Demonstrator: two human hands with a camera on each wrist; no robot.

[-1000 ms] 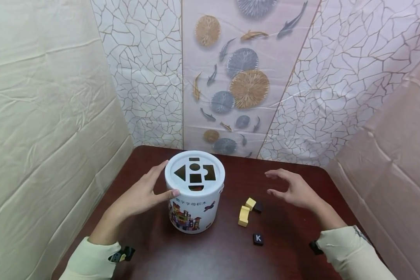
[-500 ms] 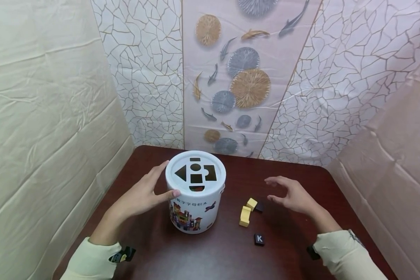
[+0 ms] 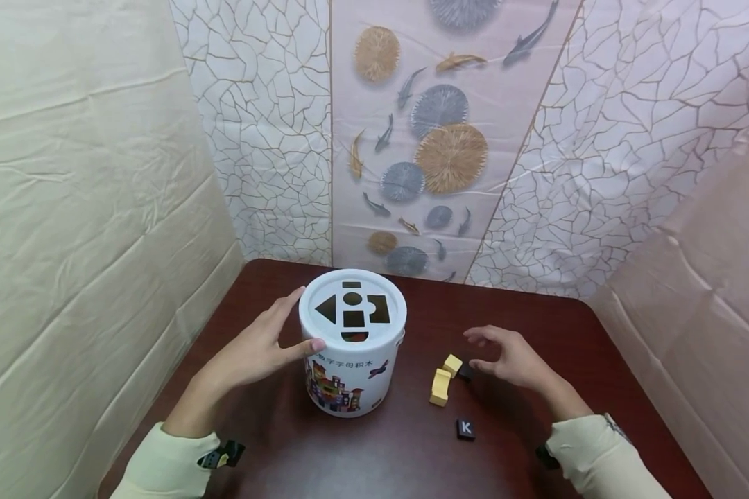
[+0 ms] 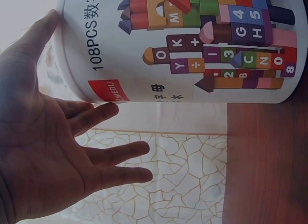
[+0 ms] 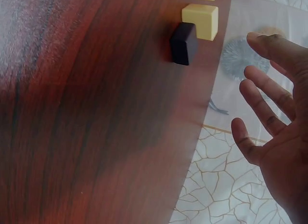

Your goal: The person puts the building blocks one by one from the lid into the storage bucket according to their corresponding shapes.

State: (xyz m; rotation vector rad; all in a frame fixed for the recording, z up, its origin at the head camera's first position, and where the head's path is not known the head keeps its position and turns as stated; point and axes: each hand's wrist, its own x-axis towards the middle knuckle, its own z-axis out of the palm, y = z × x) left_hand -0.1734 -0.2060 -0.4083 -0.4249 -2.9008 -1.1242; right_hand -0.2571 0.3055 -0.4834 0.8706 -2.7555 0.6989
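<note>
A white bucket (image 3: 349, 378) of toy blocks, printed with a block castle, stands upright on the table. Its lid (image 3: 383, 333) has a triangle, a circle and several other cut-out holes. My left hand (image 3: 252, 350) touches the bucket's upper rim with thumb and forefinger; in the left wrist view the other fingers spread out straight. To the right of the bucket lie a yellow cube (image 3: 453, 364), a yellow block with a curved notch (image 3: 440, 387) and a dark block (image 3: 465, 374). My right hand (image 3: 514, 355) hovers beside the dark block, fingers loosely bent, holding nothing.
Closer to the front lies a black block marked K (image 3: 465, 429). The dark red-brown table (image 3: 399, 464) ends at patterned cloth hangings (image 3: 274, 138) behind, with plain cloth walls (image 3: 100, 242) on either side.
My right hand has moved down and left, closer to the dark block and the yellow cube. The left hand stays at the bucket's rim.
</note>
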